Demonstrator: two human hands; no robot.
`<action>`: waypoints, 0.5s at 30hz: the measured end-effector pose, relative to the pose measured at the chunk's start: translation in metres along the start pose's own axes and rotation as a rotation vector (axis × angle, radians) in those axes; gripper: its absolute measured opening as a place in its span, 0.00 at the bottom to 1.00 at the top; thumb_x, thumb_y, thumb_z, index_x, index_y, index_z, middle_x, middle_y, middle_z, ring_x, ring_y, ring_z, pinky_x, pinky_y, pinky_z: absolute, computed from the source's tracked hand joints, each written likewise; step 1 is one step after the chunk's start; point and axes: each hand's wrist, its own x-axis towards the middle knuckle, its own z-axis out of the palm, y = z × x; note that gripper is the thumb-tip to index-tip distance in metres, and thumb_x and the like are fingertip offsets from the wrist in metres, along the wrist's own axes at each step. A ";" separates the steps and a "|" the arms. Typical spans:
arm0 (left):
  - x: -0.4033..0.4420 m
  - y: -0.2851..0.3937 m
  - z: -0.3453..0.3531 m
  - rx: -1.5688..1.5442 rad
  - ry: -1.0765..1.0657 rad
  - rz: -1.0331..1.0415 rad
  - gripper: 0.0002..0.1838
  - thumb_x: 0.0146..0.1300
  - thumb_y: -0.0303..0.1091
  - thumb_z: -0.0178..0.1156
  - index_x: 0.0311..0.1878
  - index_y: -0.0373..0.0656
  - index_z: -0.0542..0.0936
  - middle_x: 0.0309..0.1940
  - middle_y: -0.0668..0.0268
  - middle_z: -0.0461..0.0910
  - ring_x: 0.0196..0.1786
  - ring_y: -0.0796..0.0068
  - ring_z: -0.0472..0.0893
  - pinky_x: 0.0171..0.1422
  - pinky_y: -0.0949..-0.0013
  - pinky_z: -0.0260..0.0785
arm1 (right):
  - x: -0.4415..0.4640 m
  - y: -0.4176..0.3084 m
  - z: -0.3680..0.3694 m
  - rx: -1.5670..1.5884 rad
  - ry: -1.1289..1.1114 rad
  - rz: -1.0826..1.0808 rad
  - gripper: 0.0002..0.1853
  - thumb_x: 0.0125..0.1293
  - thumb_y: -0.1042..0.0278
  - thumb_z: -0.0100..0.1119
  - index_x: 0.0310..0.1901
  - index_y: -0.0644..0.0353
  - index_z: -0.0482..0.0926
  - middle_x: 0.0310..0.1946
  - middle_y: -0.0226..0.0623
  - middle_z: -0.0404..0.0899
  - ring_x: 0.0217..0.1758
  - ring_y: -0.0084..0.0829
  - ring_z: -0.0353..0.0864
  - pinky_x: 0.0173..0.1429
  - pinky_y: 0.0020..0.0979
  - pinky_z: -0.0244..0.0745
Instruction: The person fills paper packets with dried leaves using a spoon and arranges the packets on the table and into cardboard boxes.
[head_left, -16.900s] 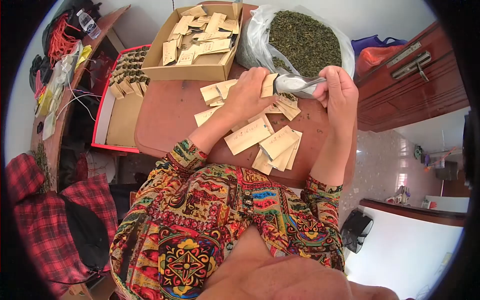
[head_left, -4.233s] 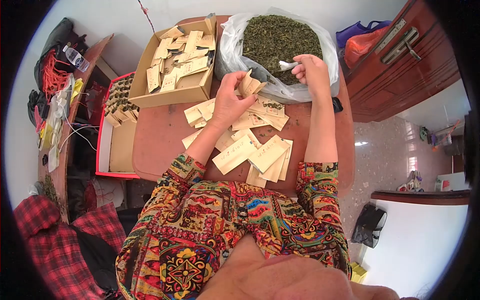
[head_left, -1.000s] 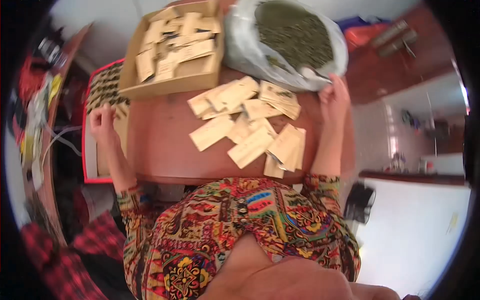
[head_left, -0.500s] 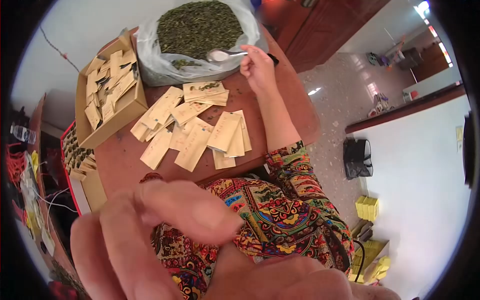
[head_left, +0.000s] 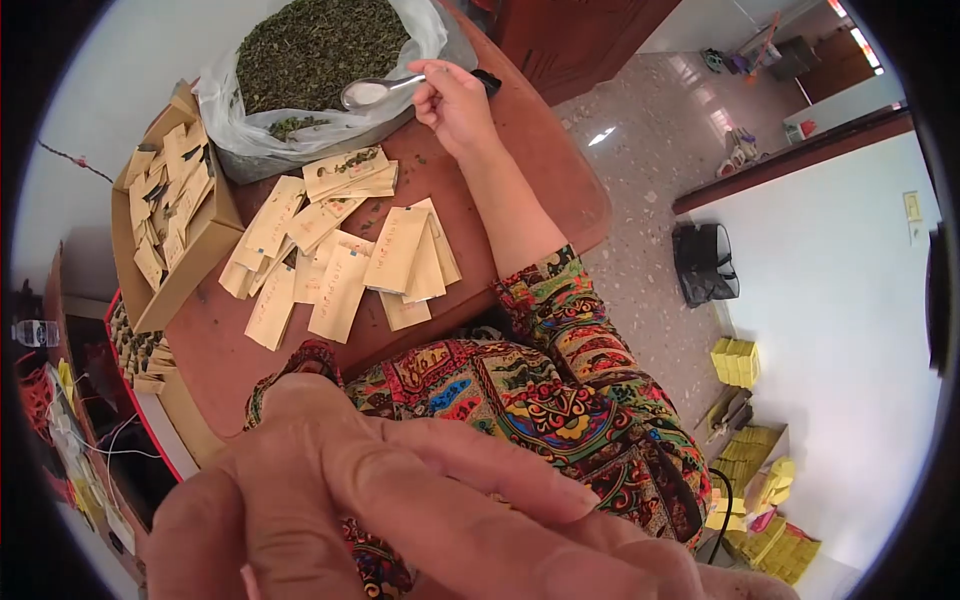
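My right hand [head_left: 455, 105] is closed round the handle of a metal spoon [head_left: 366, 94]. Something whitish shows in the spoon's bowl, perhaps only a reflection. The spoon is over the near edge of a clear plastic bag [head_left: 215, 115] full of dried green leaves [head_left: 320, 50]. Very large and close to the camera, my left hand [head_left: 330, 490] fills the bottom of the view. Its fingers are loosely bent, some stretched to the right, with nothing visible in them. Several tan paper packets [head_left: 337, 295] lie in a loose pile on the red-brown table [head_left: 540, 150].
Left of the pile, a cardboard box [head_left: 215, 235] holds many similar packets. Beside the table is a red-edged tray [head_left: 165, 440] with small packed pieces. A black bag [head_left: 705, 262] and yellow bundles [head_left: 735, 362] are by the white wall at right.
The view has shifted, so the table appears further left and up. My left hand's fingers have moved down and right, closer together. My right hand still grips the spoon by the bag.
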 end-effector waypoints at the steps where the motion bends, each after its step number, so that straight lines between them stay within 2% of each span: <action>1: 0.003 -0.006 -0.002 -0.027 -0.027 -0.015 0.13 0.73 0.46 0.58 0.59 0.69 0.78 0.51 0.79 0.84 0.58 0.50 0.80 0.57 0.32 0.75 | 0.001 0.000 0.001 -0.005 0.007 -0.002 0.11 0.74 0.67 0.53 0.48 0.65 0.80 0.23 0.32 0.79 0.20 0.19 0.71 0.23 0.21 0.63; 9: 0.015 -0.021 -0.035 -0.079 -0.263 -0.081 0.16 0.69 0.45 0.61 0.59 0.61 0.79 0.51 0.74 0.84 0.57 0.52 0.81 0.58 0.38 0.74 | 0.002 -0.002 -0.003 -0.020 -0.028 -0.003 0.12 0.74 0.68 0.53 0.49 0.67 0.80 0.22 0.34 0.79 0.20 0.20 0.71 0.23 0.21 0.62; 15: 0.018 -0.020 -0.048 -0.041 -0.331 -0.114 0.18 0.67 0.45 0.63 0.58 0.56 0.79 0.51 0.70 0.84 0.57 0.53 0.81 0.59 0.42 0.73 | 0.003 -0.001 -0.005 -0.008 -0.050 -0.016 0.11 0.74 0.69 0.55 0.50 0.68 0.80 0.23 0.33 0.79 0.21 0.19 0.71 0.24 0.21 0.63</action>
